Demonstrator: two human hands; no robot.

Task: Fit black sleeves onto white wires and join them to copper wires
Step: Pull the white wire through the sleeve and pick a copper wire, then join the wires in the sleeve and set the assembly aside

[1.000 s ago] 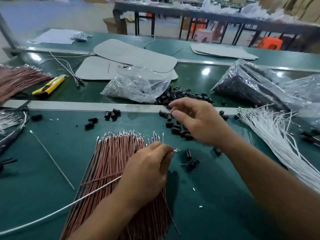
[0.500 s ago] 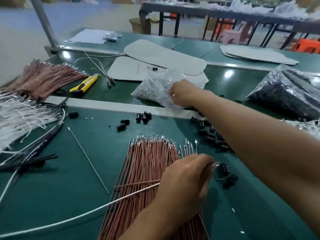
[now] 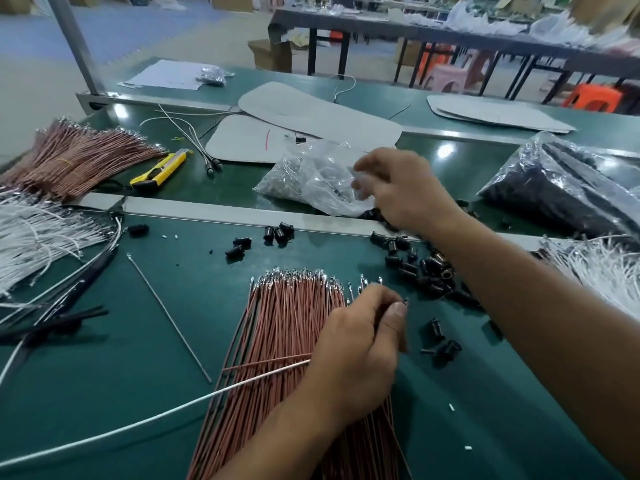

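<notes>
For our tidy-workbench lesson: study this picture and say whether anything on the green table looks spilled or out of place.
Small black plastic sleeves lie scattered loose across the green table, some against the metal strip, rather than contained. Tiny white scraps litter the near right. Nothing looks damaged.

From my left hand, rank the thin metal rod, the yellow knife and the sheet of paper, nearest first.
1. Thin metal rod, lying left of the left hand.
2. Yellow knife, farther back, left.
3. Sheet of paper, at the far back.
</notes>
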